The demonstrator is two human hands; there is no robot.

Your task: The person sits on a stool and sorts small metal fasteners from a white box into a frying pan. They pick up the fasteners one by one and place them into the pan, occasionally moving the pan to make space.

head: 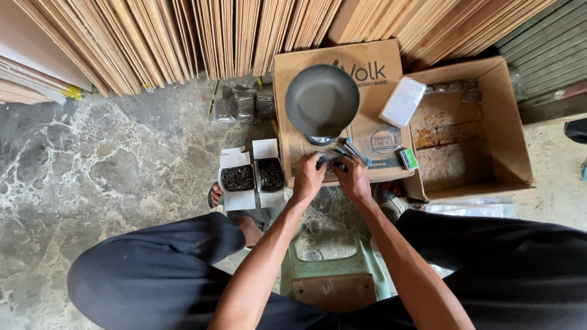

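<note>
Your left hand [307, 177] and right hand [353, 178] met, pinched on a small dark bundle [327, 162] at the cardboard box's [293, 67] near edge, handy beside two open screw cartons [254, 177]; the scale pan [322, 99] sat beyond.

Near the centre of the frame, the left hand [307, 177] and right hand [353, 178] met over a small dark bundle [324, 161] on a closed cardboard box [367, 140]. A round dark scale pan [321, 99] sat above them; two open boxes of screws [252, 176] lay to the left.
</note>
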